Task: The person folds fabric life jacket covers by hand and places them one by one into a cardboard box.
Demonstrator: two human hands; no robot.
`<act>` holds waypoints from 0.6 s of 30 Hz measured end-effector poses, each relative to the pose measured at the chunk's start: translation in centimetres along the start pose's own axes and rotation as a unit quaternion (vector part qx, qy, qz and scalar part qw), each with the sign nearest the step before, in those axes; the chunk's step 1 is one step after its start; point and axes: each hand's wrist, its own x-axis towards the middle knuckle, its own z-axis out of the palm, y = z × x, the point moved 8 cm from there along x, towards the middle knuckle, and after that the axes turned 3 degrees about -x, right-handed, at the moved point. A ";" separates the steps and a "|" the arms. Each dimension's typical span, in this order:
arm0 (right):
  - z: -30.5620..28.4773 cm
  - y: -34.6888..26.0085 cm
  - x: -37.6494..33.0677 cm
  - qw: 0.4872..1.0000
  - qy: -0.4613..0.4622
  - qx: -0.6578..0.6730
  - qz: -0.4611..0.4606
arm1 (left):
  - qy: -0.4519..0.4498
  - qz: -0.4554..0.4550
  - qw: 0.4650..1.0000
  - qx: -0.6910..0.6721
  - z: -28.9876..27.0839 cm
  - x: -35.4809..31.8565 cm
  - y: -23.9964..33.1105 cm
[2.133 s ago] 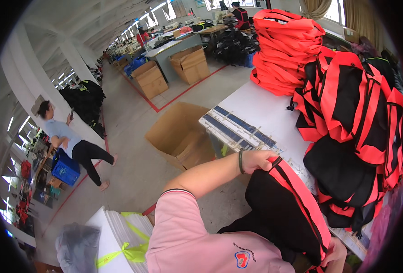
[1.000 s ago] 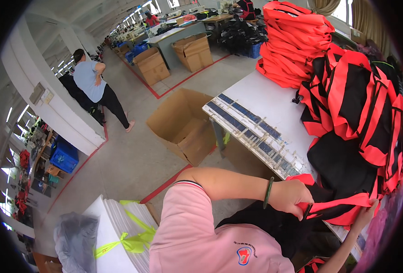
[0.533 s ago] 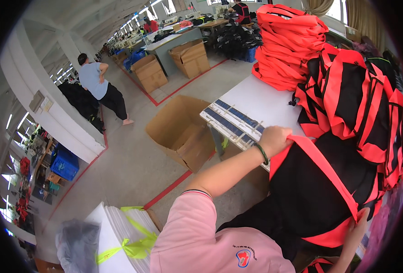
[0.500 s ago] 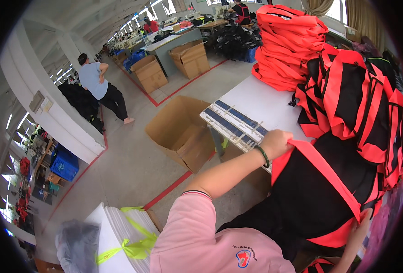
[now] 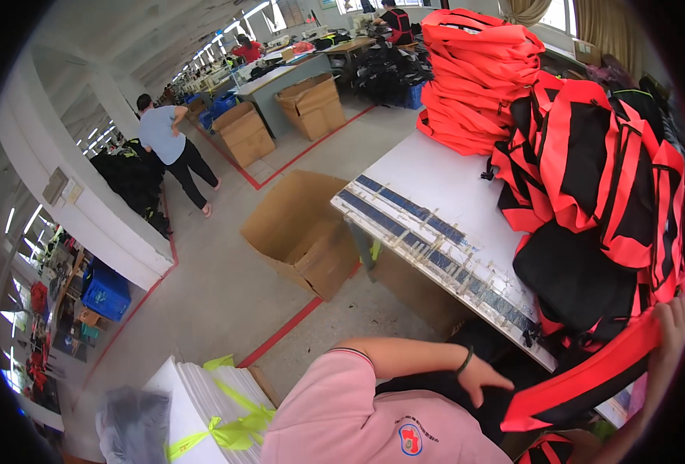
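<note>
A red-and-black fabric bag [image 5: 582, 379] hangs tilted at the table's near right corner. My right hand [image 5: 671, 332] is closed on its upper right end, partly lost at the dark rim of the view. My left hand [image 5: 485, 377] is off the bag, just left of its lower red corner, with thumb and fingers apart and nothing in them. Behind the held bag, a black bag panel with red edging [image 5: 578, 278] lies on the white table [image 5: 404, 174]. More red-and-black bags [image 5: 590, 162] are heaped beyond it.
A tall stack of folded red bags [image 5: 478, 81] stands at the table's far side. An open cardboard box [image 5: 296, 228] sits on the floor left of the table. Tied white sheets [image 5: 211, 402] are at lower left. Another person [image 5: 168, 147] stands near a pillar.
My left hand has let go of the red edge and dropped down toward me. My right hand has risen at the right, lifting and turning the bag off the table's near part.
</note>
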 end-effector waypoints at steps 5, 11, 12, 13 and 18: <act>3.5 -16.9 1.3 0.944 -0.113 0.213 -0.227 | 0.171 -0.220 0.853 -0.441 -8.9 -3.6 -3.9; 14.6 -33.3 -9.3 0.825 -0.213 0.306 -0.424 | 0.108 -0.359 0.780 -0.501 -6.1 -2.8 -7.6; 14.9 -33.6 -9.4 0.825 -0.203 0.342 -0.401 | 0.136 -0.394 0.765 -0.492 -5.6 -3.4 -8.4; 15.0 -33.6 -9.2 0.823 -0.195 0.377 -0.377 | 0.161 -0.429 0.747 -0.482 -4.6 -4.1 -9.6; 15.3 -22.0 -6.5 0.840 -0.080 0.531 -0.073 | 0.223 -0.374 0.705 -0.559 -3.8 -4.7 -10.5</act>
